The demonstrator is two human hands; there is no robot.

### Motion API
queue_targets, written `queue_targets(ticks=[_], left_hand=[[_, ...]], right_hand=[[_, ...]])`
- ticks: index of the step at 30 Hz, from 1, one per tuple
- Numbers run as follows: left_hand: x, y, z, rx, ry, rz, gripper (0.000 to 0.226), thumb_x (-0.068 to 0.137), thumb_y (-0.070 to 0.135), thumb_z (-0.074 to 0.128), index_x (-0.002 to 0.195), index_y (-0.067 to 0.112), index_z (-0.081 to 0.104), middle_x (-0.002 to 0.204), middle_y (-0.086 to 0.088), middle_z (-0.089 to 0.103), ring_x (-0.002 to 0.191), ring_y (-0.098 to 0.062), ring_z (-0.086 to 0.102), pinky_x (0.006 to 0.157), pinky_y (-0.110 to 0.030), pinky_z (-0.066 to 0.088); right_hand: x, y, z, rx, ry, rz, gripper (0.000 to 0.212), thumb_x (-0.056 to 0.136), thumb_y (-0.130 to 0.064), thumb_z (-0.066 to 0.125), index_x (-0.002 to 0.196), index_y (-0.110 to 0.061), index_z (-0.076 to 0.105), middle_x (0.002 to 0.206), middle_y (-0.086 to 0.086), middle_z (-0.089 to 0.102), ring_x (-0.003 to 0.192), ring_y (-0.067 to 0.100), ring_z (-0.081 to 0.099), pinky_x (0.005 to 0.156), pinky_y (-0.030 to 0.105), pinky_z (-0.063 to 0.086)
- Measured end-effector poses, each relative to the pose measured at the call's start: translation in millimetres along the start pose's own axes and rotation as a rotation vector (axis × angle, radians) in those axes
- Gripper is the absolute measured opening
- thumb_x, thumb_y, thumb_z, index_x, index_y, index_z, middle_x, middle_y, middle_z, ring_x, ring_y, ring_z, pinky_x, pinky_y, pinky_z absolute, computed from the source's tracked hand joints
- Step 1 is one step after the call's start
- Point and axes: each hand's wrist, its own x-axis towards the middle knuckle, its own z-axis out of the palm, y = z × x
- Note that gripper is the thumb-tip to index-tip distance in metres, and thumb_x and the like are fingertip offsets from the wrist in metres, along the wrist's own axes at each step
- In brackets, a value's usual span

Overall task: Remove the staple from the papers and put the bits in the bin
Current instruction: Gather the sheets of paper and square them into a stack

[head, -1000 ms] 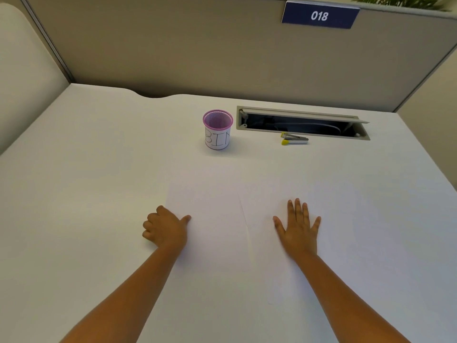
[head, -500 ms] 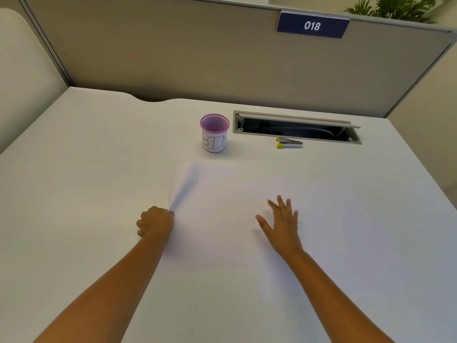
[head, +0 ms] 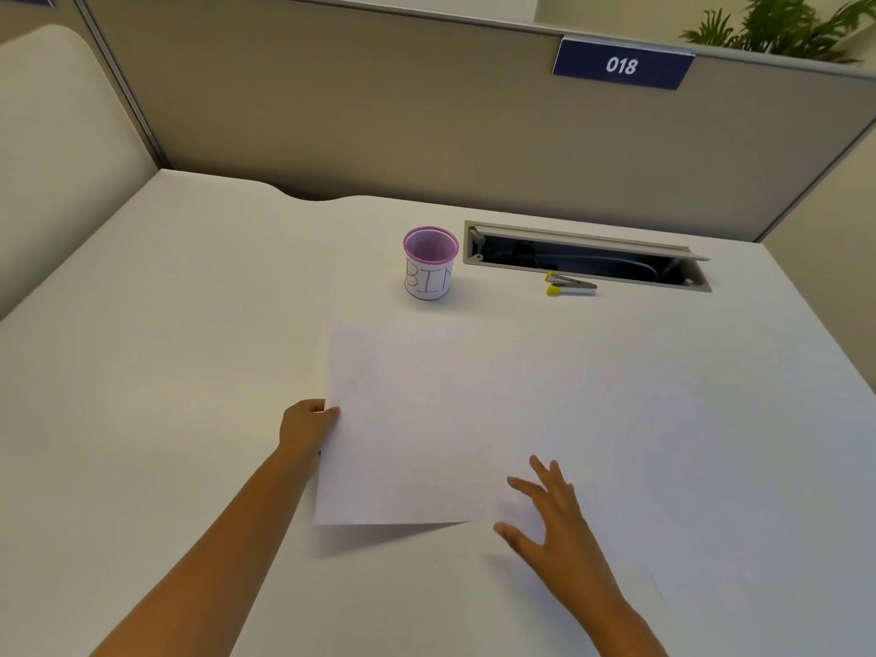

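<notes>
White papers (head: 407, 419) lie in the middle of the white desk, their left side lifted and casting a shadow at the near edge. My left hand (head: 305, 426) pinches the left edge of the top sheet. My right hand (head: 552, 514) hovers with fingers spread at the papers' lower right corner, holding nothing. A purple mesh cup labelled BIN (head: 430, 263) stands behind the papers. A staple remover with yellow tips (head: 569, 284) lies to the right of the cup. No staple is visible.
An open cable tray slot (head: 588, 256) is recessed into the desk (head: 166, 348) just behind the staple remover. Beige partition walls with a blue "018" sign (head: 622, 65) close off the back and left. A plant stands beyond the right corner.
My left hand has taken hold of the papers' left edge and raised it. My right hand has lifted off the sheet and slid down toward the lower right corner.
</notes>
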Motion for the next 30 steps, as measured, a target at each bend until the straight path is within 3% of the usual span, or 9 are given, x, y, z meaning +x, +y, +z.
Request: queue_targets(ticks=[3,6,9,12,14,17,21,26,30], left_hand=[[-3,1,1,0.108,0.058,0.058,0.017,0.089,0.010,0.052,0.100,0.002,0.062,0.098,-0.014,0.061,0.088,-0.035,0.058,0.082,-0.042,0.049],[-2,-1,3,0.124,0.072,0.090,0.018,0.090,0.008,0.049,0.103,0.002,0.060,0.097,-0.013,0.059,0.086,-0.032,0.055,0.081,-0.040,0.047],[-6,-3,4,0.109,0.077,0.112,0.017,0.091,0.007,0.047,0.103,0.002,0.058,0.095,-0.012,0.057,0.083,-0.030,0.053,0.074,-0.035,0.044],[-7,-10,5,0.108,0.068,0.113,0.018,0.091,0.007,0.047,0.105,0.002,0.058,0.096,-0.014,0.057,0.084,-0.031,0.054,0.077,-0.038,0.046],[-10,-14,4,0.123,0.047,0.115,0.019,0.092,0.007,0.046,0.106,0.002,0.057,0.097,-0.013,0.057,0.086,-0.033,0.055,0.081,-0.043,0.047],[-14,-19,5,0.127,0.036,0.131,0.019,0.092,0.007,0.045,0.107,0.002,0.056,0.098,-0.015,0.057,0.085,-0.032,0.055,0.079,-0.041,0.046],[-20,-30,8,0.143,0.042,0.142,0.018,0.093,0.007,0.044,0.106,0.002,0.055,0.100,-0.019,0.059,0.082,-0.031,0.053,0.072,-0.035,0.043],[-30,-33,14,0.123,0.063,0.137,0.019,0.092,0.006,0.042,0.106,-0.001,0.053,0.091,-0.017,0.055,0.077,-0.028,0.049,0.067,-0.032,0.036],[-34,-30,15,0.078,0.028,0.126,0.023,0.091,0.006,0.041,0.112,0.005,0.051,0.105,-0.017,0.059,0.085,-0.031,0.055,0.073,-0.034,0.043]], right_hand=[[-10,21,4,-0.246,-0.104,-0.044,0.108,0.042,-0.099,0.006,0.136,-0.046,0.000,0.141,-0.022,-0.031,0.132,0.002,-0.034,0.106,0.024,-0.024],[-17,30,6,-0.304,-0.133,-0.029,0.108,0.047,-0.096,0.004,0.138,-0.039,-0.014,0.138,-0.025,-0.035,0.123,-0.003,-0.048,0.094,0.013,-0.037],[-20,30,15,-0.358,-0.129,0.032,0.083,0.080,-0.078,0.012,0.146,-0.028,0.016,0.153,-0.007,0.002,0.136,0.002,-0.032,0.109,0.024,-0.017],[-14,35,27,-0.404,-0.073,0.037,0.058,0.094,-0.058,0.010,0.134,-0.026,0.038,0.143,-0.007,0.036,0.145,0.010,-0.006,0.110,0.030,0.002],[-17,23,20,-0.426,-0.044,0.046,0.065,0.093,-0.059,0.001,0.135,-0.028,0.040,0.143,-0.010,0.036,0.143,0.011,0.016,0.112,0.030,0.001],[-11,9,16,-0.355,0.131,0.038,0.096,0.074,-0.073,-0.019,0.141,-0.030,0.035,0.145,-0.018,0.022,0.142,0.009,0.023,0.118,0.031,-0.003],[-10,-16,8,-0.284,0.471,0.011,0.075,0.093,-0.058,0.011,0.102,-0.015,0.071,0.100,0.001,0.074,0.095,0.018,0.070,0.102,0.051,0.035],[-2,-54,-3,-0.244,0.662,-0.013,0.068,0.096,-0.049,0.018,0.100,-0.008,0.071,0.094,0.009,0.075,0.096,0.029,0.068,0.083,0.051,0.048],[9,-75,9,-0.217,0.579,-0.119,0.060,0.097,-0.046,0.017,0.114,-0.015,0.065,0.109,0.003,0.071,0.110,0.020,0.062,0.103,0.043,0.036]])
